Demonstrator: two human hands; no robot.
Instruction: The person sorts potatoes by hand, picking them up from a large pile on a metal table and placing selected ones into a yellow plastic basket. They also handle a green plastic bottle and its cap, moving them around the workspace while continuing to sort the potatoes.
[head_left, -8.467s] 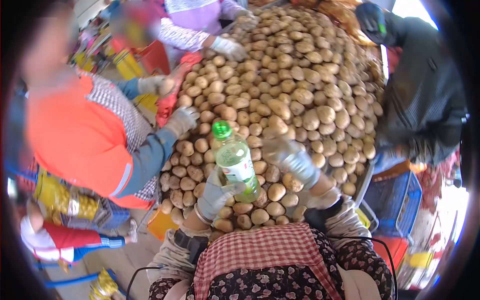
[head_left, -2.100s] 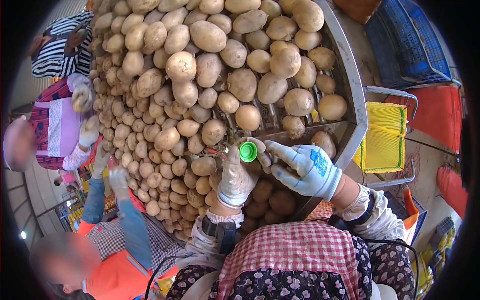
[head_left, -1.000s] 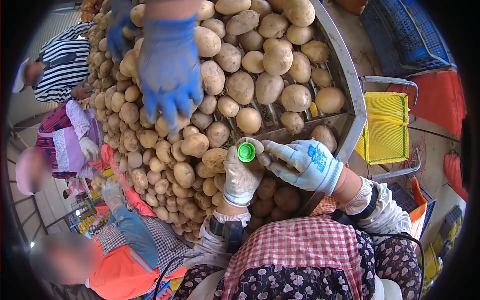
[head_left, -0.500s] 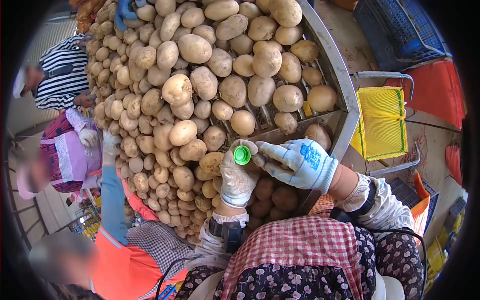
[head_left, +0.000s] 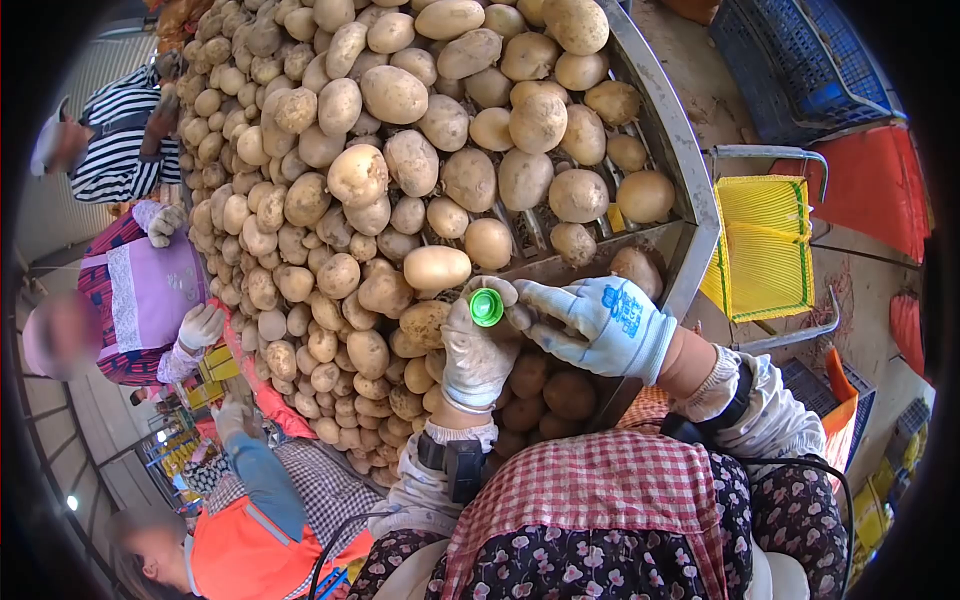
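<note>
- Head view: our gloved left hand (head_left: 478,360) pinches the green cap (head_left: 486,307) at its sides, hollow face towards us.
- Our right hand (head_left: 610,325) is half curled, fingertips just beside the cap; we cannot tell whether they grip anything.
- We judge it light, stiff, tough, perhaps slippery through gloves; best taken by the rim.
- Just beyond it lie potatoes (head_left: 436,269).
</note>
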